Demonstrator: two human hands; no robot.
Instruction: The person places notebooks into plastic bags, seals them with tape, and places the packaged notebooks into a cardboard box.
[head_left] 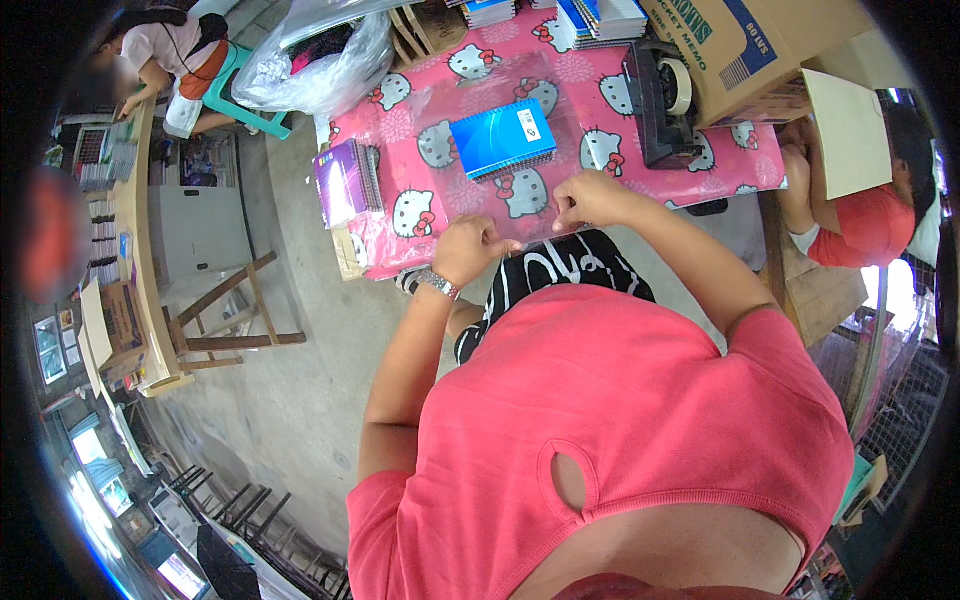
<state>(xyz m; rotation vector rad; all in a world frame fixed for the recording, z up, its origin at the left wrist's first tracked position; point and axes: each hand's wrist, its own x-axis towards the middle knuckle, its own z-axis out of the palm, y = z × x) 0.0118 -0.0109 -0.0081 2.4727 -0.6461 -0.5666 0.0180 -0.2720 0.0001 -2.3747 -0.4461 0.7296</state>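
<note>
A short stack of blue spiral notebooks (503, 140) lies on a clear plastic sheet or bag (538, 236), spread over a table with a pink cartoon-cat cover (405, 255). At the near edge of the plastic, my left hand (468, 248) has its fingers closed in a pinch. My right hand (588, 203) pinches the same edge farther right, the thumb and fingers pressed together. Both hands are on the near side of the notebooks, apart from them. To the left of the blue stack stand purple spiral notebooks (343, 183).
A black tape dispenser (650, 135) and a cardboard box (765, 50) occupy the table's right side. More notebooks (603, 22) lie at the back. A stuffed clear bag (318, 80) is at back left. One person (165, 50) sits far left, another (860, 230) at right.
</note>
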